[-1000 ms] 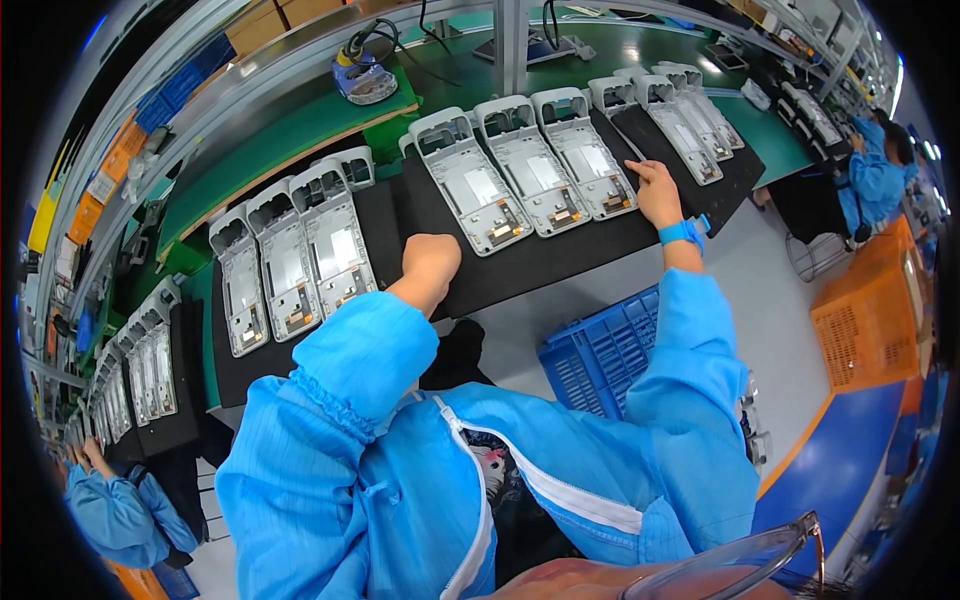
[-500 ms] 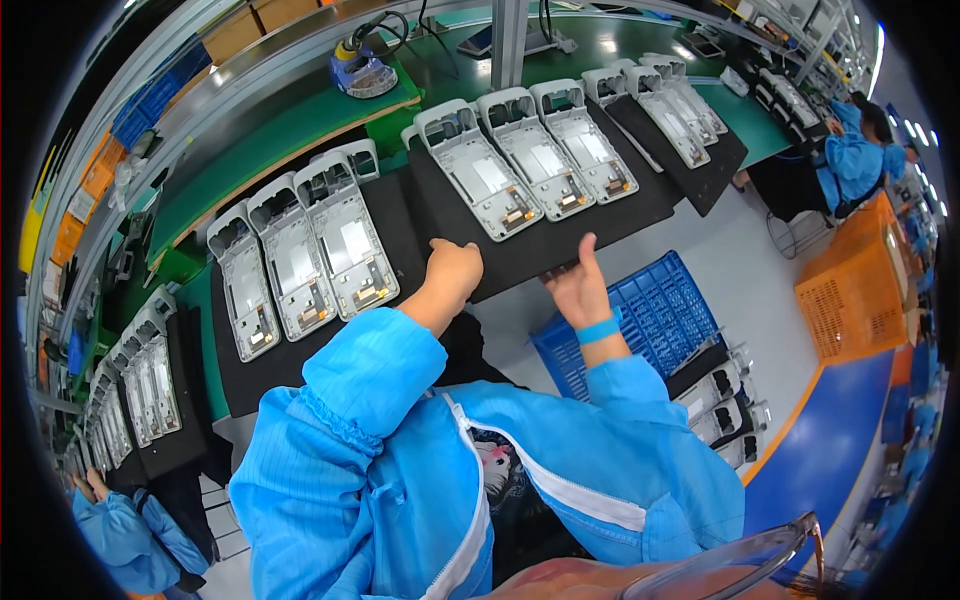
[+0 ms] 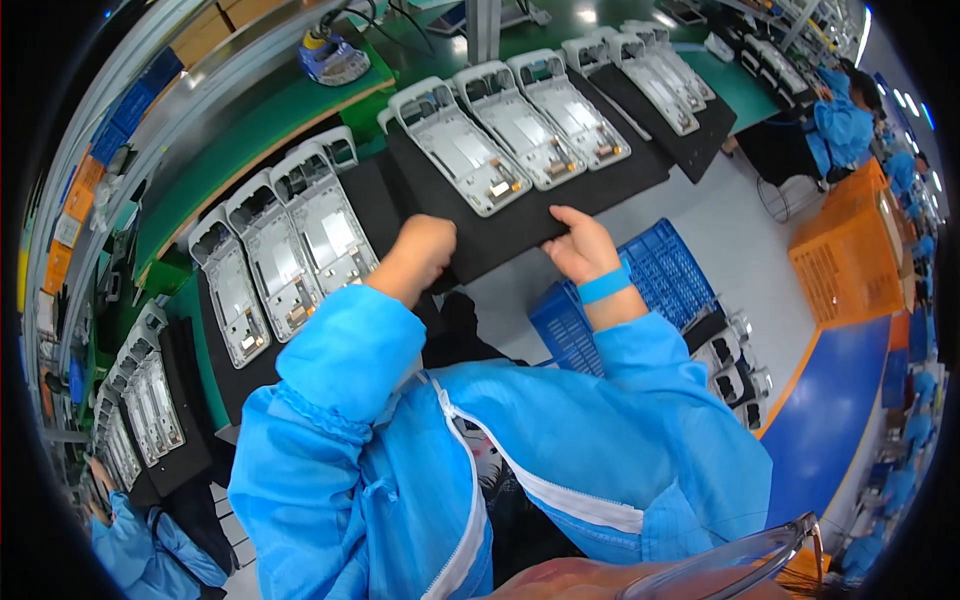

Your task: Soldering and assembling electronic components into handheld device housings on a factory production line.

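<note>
While the long green worktop (image 3: 215, 215) curved away behind a metal post (image 3: 484, 28), the black mat (image 3: 520, 228) took centre stage at its near side, three grey housings (image 3: 515, 120) lying side by side on it toward the back. Over to the left came a second dark mat (image 3: 375, 205) with its own row of grey frames (image 3: 265, 265), and a blue device (image 3: 335, 62) sat farther back on the green.

And the hands! The left hand (image 3: 425, 248) was curled into a fist by the mat's near left corner — whether it pinched anything, one could not tell. The right hand (image 3: 590, 250) was at the front edge, thumb apart from the fingers (any contact with the mat was hard to judge).

Now the edges: a bare black strip ran between the housings and the mat's front rim, with the hands well apart along it. Below that rim came a blue crate (image 3: 660, 270), near the right wrist, then grey floor (image 3: 765, 260) stretching across to an orange crate (image 3: 850, 250). Beyond, a co-worker (image 3: 845, 125) sat at the far right — another (image 3: 150, 540) at lower left.
</note>
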`<state>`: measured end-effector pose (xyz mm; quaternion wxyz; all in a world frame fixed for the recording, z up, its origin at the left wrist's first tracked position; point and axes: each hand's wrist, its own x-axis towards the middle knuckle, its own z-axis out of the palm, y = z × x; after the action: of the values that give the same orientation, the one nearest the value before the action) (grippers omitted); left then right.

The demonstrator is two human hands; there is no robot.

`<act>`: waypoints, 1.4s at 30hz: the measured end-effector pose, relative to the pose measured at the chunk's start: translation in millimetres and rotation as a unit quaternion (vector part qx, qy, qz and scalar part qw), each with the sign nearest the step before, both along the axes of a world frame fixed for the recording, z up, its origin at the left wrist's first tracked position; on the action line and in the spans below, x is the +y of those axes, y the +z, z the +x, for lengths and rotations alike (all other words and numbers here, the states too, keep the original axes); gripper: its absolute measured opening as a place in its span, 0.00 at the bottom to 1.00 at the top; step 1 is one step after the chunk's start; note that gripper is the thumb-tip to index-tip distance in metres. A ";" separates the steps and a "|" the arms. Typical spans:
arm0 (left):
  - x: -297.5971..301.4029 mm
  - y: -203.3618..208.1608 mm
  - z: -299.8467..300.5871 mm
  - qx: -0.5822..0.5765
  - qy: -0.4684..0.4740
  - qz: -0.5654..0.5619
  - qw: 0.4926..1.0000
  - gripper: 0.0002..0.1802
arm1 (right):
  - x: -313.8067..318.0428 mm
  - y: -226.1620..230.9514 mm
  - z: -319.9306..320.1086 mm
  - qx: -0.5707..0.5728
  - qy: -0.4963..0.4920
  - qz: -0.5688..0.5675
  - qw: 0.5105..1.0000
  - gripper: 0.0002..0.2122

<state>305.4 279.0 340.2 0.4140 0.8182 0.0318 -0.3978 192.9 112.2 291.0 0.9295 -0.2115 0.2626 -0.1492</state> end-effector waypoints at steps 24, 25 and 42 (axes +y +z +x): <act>-27.4 -15.9 -8.3 -0.137 -0.031 0.048 0.989 0.24 | -13.8 16.3 -11.6 0.069 -0.115 -0.125 0.983 0.14; -29.0 -16.3 -8.0 -0.138 -0.030 0.046 0.989 0.24 | -15.1 13.1 -9.5 0.068 -0.114 -0.127 0.983 0.14; -43.0 -44.5 4.3 -0.182 -0.060 -0.035 0.981 0.38 | -34.1 -32.3 20.1 0.078 -0.202 -0.166 0.962 0.13</act>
<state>309.7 236.0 295.7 0.4165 0.8622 -0.1074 -0.2677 212.9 78.1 258.7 0.8088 -0.3161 0.3432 -0.3580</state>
